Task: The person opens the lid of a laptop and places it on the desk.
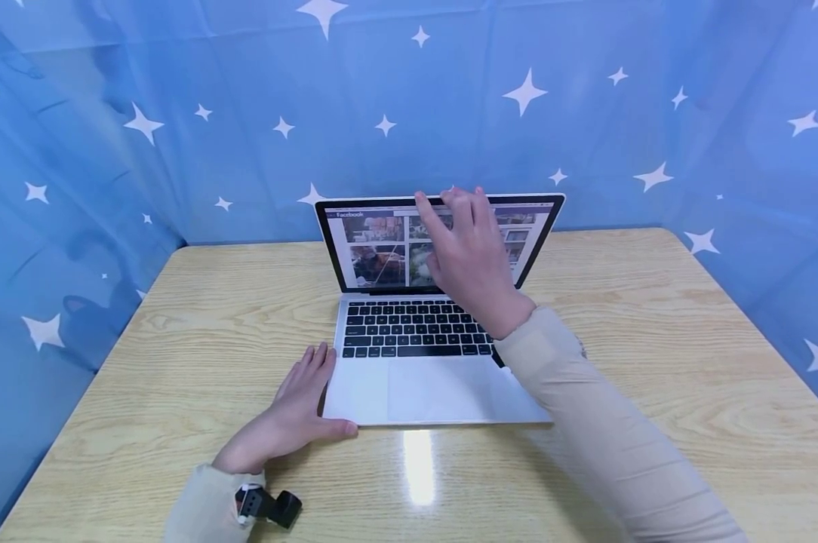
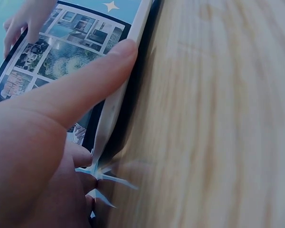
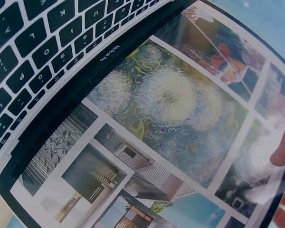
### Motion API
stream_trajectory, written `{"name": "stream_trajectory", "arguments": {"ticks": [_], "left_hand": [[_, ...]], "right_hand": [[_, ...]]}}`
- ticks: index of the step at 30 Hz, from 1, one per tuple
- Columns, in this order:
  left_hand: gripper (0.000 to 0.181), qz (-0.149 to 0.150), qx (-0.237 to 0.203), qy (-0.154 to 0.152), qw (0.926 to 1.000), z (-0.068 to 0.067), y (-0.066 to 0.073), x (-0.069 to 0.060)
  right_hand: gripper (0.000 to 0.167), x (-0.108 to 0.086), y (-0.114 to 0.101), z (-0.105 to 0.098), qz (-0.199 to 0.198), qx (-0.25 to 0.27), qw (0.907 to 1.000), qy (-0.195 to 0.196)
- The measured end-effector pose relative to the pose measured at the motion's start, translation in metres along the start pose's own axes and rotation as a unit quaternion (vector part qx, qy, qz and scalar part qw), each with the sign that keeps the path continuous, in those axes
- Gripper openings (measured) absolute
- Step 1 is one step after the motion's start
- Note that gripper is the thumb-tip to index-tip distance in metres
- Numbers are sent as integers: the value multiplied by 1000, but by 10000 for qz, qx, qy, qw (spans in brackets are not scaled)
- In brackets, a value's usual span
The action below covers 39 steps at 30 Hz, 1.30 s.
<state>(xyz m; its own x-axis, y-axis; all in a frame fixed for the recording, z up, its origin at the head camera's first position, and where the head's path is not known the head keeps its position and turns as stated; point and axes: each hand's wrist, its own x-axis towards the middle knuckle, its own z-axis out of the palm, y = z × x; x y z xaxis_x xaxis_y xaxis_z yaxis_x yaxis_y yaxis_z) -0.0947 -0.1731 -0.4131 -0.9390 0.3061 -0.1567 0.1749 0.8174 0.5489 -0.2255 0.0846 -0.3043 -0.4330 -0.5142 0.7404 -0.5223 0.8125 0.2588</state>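
A silver laptop (image 1: 358, 388) stands with its lid raised, its lit screen (image 1: 375, 264) showing a page of pictures. My right hand (image 1: 473, 256) is at the top edge of the lid. It grips that edge, with a thumb before the screen and fingers reaching over the rim; in the right wrist view only fingertips (image 3: 284, 149) show. Down at the front left corner of the base, my left hand (image 1: 300, 411) rests with fairly straight fingers along the side. Its thumb (image 2: 97, 78) lies against the front edge. The right forearm hides some keys.
The laptop sits on a light wood-grain table (image 1: 198, 339). Behind it hangs a blue cloth (image 1: 450, 98) with white stars, also along both sides. A black wrist strap (image 1: 262, 505) is on the left sleeve, near the tabletop. A bright reflection shows before the laptop.
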Motion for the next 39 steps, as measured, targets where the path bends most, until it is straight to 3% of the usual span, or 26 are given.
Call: {"name": "stream_trajectory", "arguments": {"ticks": [8,29,39], "left_hand": [[118,22,-8,28,10000,3,-3,2],[118,-7,-98,11,10000,5,-2,1],[117,20,-108,7,9999,4,-4,0]], "right_hand": [[68,0,-1,2,110,-127,9998,99],[74,4,5,7,119,-312,9993,-184],[68,9,6,8,132,-306,9989,-337]]}}
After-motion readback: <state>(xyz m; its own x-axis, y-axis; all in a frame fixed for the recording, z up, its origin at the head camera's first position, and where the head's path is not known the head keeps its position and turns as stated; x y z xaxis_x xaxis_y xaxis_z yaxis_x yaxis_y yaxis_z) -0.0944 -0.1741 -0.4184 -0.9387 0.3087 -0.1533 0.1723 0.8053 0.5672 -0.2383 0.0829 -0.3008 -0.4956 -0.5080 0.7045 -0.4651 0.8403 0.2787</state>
